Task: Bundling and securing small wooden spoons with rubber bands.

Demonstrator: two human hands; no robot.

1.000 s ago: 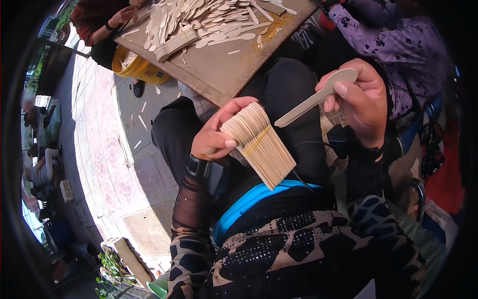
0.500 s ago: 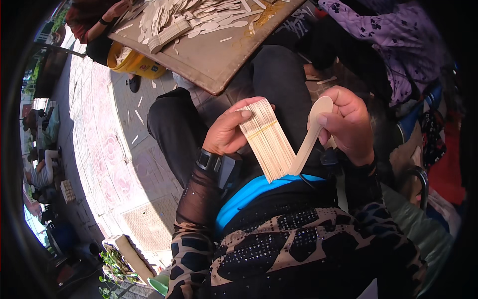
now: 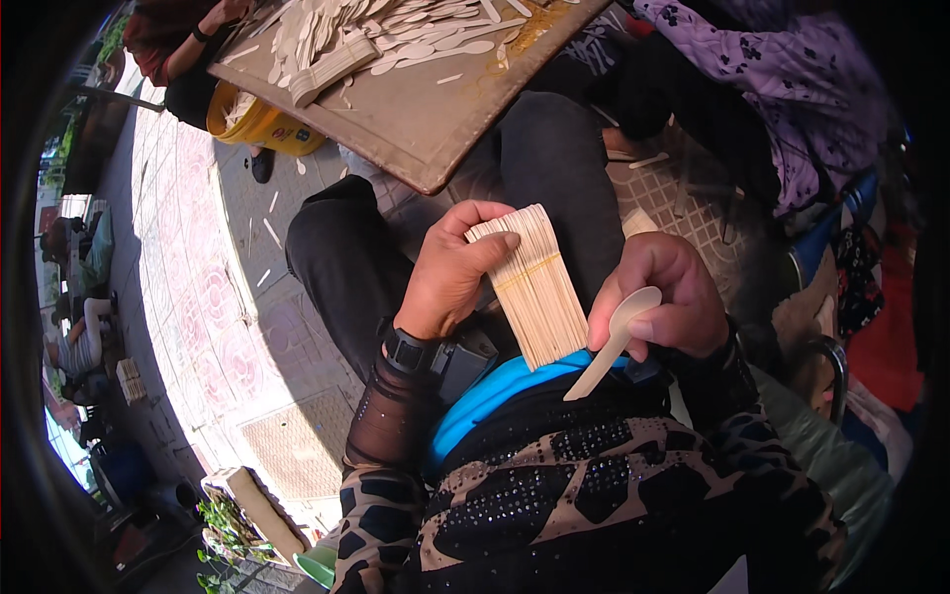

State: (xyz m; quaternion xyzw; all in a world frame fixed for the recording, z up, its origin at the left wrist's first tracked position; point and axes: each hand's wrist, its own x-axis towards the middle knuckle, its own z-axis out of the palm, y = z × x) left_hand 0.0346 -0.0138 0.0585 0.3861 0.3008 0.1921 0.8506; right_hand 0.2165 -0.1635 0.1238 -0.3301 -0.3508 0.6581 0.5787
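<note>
My left hand (image 3: 457,262) grips a thick bundle of flat wooden spoons (image 3: 540,297) by its upper end, thumb lying across the front. A thin yellowish band (image 3: 535,270) circles the bundle. To its right, my right hand (image 3: 673,302) pinches a single wooden spoon (image 3: 616,339) near its bowl, between thumb and fingers. That spoon slants with its handle pointing down and left, just beside the bundle's lower end. Both hands are above my lap, over a bright blue cloth (image 3: 475,396) at my waist.
Ahead stands a brown table (image 3: 416,139) with a heap of loose wooden spoons (image 3: 336,40) and another bundle (image 3: 334,71). A yellow bucket (image 3: 259,124) is by its left corner. One person's arm (image 3: 198,45) reaches in at upper left; someone in a purple flowered garment (image 3: 782,79) sits at right.
My right hand has moved down and slightly left with the single spoon, whose handle now points below the bundle's end. The bundle in my left hand has shifted slightly and stands more upright.
</note>
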